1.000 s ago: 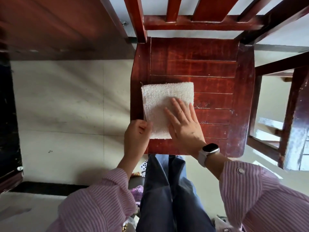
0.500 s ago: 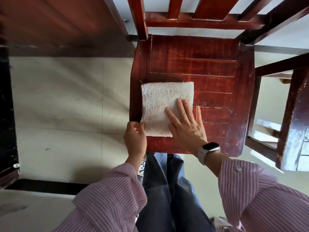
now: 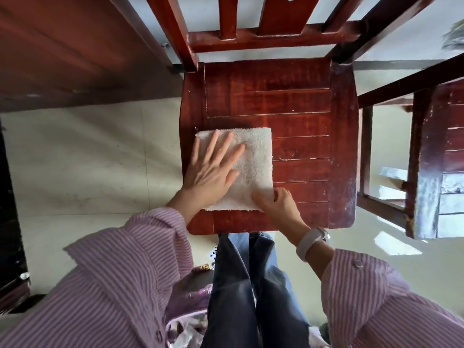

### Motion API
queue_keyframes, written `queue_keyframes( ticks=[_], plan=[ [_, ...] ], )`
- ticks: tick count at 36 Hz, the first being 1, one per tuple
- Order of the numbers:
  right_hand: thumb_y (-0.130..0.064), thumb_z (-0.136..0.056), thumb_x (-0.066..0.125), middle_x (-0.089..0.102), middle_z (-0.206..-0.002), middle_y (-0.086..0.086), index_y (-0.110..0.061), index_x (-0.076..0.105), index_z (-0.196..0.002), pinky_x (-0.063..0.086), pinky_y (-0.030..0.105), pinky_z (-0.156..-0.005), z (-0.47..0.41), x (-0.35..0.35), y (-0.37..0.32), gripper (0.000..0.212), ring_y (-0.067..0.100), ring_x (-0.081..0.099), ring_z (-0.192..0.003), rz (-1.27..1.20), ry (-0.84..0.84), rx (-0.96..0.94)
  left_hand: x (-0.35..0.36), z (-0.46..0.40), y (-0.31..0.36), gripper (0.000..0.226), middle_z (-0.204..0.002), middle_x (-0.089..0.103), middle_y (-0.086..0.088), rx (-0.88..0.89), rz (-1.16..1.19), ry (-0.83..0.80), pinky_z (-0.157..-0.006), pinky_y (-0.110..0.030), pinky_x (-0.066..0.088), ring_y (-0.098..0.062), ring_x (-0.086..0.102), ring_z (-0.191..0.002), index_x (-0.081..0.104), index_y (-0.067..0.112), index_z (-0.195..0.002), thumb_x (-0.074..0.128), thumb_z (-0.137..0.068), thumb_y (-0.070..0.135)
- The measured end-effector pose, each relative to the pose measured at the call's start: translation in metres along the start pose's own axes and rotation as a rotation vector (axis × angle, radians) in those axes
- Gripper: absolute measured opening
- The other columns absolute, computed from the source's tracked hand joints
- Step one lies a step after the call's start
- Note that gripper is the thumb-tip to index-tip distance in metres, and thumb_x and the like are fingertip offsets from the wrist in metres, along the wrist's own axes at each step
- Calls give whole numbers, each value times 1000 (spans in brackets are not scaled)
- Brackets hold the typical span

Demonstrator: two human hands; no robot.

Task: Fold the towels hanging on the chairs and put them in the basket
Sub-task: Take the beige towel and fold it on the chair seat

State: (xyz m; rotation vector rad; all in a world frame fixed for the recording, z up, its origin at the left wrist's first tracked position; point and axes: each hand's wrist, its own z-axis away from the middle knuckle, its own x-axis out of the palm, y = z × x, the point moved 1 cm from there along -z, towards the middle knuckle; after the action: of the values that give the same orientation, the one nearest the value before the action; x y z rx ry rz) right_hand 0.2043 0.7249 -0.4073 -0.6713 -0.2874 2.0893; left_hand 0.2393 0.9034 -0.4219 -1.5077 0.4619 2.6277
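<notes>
Lying flat on near-left part of red wooden chair (image 3: pixel 301 101) seat: folded white towel (image 3: pixel 253 156), long axis running near to far, short edges facing near and far, left edge close to seat's left rim. Left hand (image 3: pixel 213 169) laid palm-down on towel's left half, fingers straight and spread, pointing far-right. Right hand (image 3: pixel 278 202) curled at towel's near-right corner, corner pinched by thumb and fingers. White wristband (image 3: pixel 311 243) worn on right wrist. Hands kept apart, both on towel.
</notes>
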Motion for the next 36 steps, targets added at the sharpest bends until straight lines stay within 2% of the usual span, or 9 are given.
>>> queue_keyframes(
  ticks=[6, 10, 14, 17, 25, 28, 31, 33, 36],
  plan=[
    [-21, -82, 62, 52, -88, -3, -14, 40, -105, 41, 26, -55, -3, -35, -35, 33, 8, 49, -67, -140, 272, -64, -8, 1, -3, 63, -147, 34, -8, -162, 95, 102, -104, -52, 26, -32, 36, -129, 32, 25, -140, 37, -82, 49],
    [-11, -83, 56, 43, -128, 18, -6, 34, -134, 43, 40, -95, -19, -60, -48, 56, 28, 46, -113, 137, 578, -382, -7, 9, 10, 64, -129, 49, -14, -268, 99, 123, -87, -44, 39, -33, 50, -108, 35, 27, -138, 49, -79, 50],
    [-14, -83, 47, 31, -142, 25, -9, 31, -140, 28, 54, -109, -24, -56, -50, 59, 39, 29, -133, 458, 585, -501, -5, 8, 12, 65, -141, 38, -15, -323, 91, 109, -91, -47, 41, -36, 42, -120, 39, 22, -137, 52, -80, 50],
    [-12, -79, 50, 32, -142, 30, -7, 34, -136, 21, 58, -109, -17, -30, -37, 59, 46, 27, -133, 680, 498, -654, -1, 4, 8, 71, -152, 22, -12, -271, 62, 52, -102, -56, 29, -36, 20, -139, 30, 19, -142, 41, -82, 55],
    [-31, -91, 45, 28, -148, 20, -19, 34, -141, 28, 53, -110, -17, 10, 12, 52, 36, 23, -138, 899, 346, -669, 2, -2, 3, 78, -156, -11, -3, -234, 87, -69, -112, -55, 0, -25, -14, -142, -3, 20, -147, 37, -89, 53],
    [-36, -92, 44, 29, -147, 22, -18, 33, -141, 29, 54, -108, -19, 9, 10, 53, 38, 24, -137, 893, 320, -681, -2, -4, 1, 76, -156, -8, -2, -224, 183, -72, -112, -53, 0, -24, -12, -143, -1, 21, -147, 40, -90, 50],
    [-26, -92, 44, 31, -145, 24, -12, 39, -137, 24, 56, -109, -17, 1, 8, 48, 42, 24, -136, 749, 274, -752, -11, -7, -2, 58, -149, 30, -13, -220, 408, 149, -111, -48, 21, -30, 23, -139, 37, 10, -136, 45, -88, 41],
    [-17, -88, 43, 38, -141, 23, -4, 50, -124, 27, 46, -110, -11, -11, 2, 38, 38, 29, -135, 526, 267, -752, -16, -11, -4, 43, -127, 54, -16, -255, 550, 325, -101, -40, 38, -32, 48, -121, 54, 3, -116, 48, -87, 34],
    [-21, -86, 42, 54, -117, 15, 1, 58, -101, 38, 24, -94, -3, -26, -6, 31, 23, 46, -113, 176, 470, -564, -22, -23, -7, 34, -112, 60, -13, -358, 650, 345, -91, -32, 39, -29, 55, -106, 58, 4, -111, 52, -89, 29]
  ],
)
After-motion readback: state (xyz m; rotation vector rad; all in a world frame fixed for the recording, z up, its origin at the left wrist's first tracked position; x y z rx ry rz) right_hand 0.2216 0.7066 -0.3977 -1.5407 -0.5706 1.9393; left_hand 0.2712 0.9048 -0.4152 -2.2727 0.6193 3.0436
